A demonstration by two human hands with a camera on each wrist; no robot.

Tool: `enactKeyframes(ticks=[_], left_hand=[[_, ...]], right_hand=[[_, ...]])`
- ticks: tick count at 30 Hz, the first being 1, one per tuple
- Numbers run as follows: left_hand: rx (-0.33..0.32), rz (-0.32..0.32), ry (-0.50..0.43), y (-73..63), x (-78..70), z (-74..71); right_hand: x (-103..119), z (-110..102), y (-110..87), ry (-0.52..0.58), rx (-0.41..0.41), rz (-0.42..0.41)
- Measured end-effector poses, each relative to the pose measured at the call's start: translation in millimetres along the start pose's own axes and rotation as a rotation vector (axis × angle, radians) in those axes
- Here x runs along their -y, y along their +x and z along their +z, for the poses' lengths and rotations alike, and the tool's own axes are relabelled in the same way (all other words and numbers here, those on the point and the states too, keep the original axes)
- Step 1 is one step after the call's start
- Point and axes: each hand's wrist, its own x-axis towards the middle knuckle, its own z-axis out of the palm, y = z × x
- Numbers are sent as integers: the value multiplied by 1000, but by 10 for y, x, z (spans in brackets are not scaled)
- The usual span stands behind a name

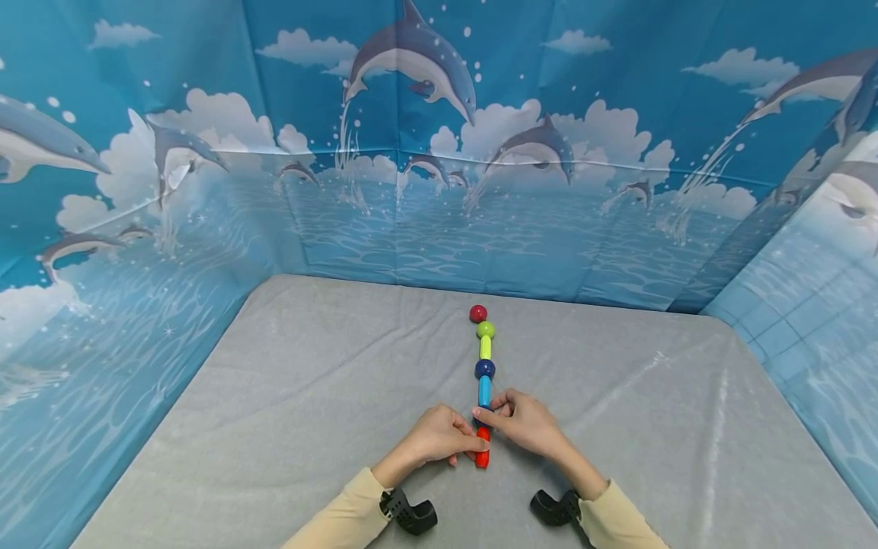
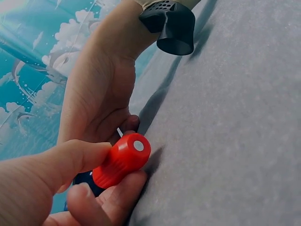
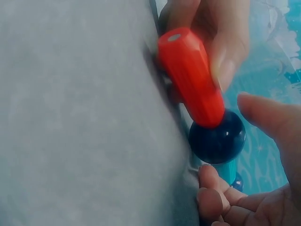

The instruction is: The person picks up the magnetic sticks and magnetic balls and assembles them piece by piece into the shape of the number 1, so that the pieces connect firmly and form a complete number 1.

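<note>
My left hand (image 1: 442,435) pinches a red ridged rod (image 2: 124,157) between thumb and fingers; a small silver disc shows on its near end. The rod's far end meets a dark blue ball (image 3: 217,136). Round that ball my right hand (image 1: 531,427) has its thumb above and its curled fingertips low on the far side. Beyond the ball the row goes on with a light blue rod (image 1: 485,391), a second dark blue ball (image 1: 485,369), a yellow-green rod (image 1: 485,348) and a green ball (image 1: 485,330).
A red ball (image 1: 478,313) sits at the far end of the row, beside the green ball. Grey cloth (image 1: 329,381) covers the table. Dolphin-printed curtains (image 1: 439,221) stand along the back and sides. Each wrist carries a black camera mount (image 1: 414,517).
</note>
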Motion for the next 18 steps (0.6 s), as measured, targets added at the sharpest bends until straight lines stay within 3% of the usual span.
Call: enactKeyframes(ticks=[18], left_hand=[[1, 13, 36, -3, 7, 1]], right_hand=[[10, 4, -18, -24, 9, -5]])
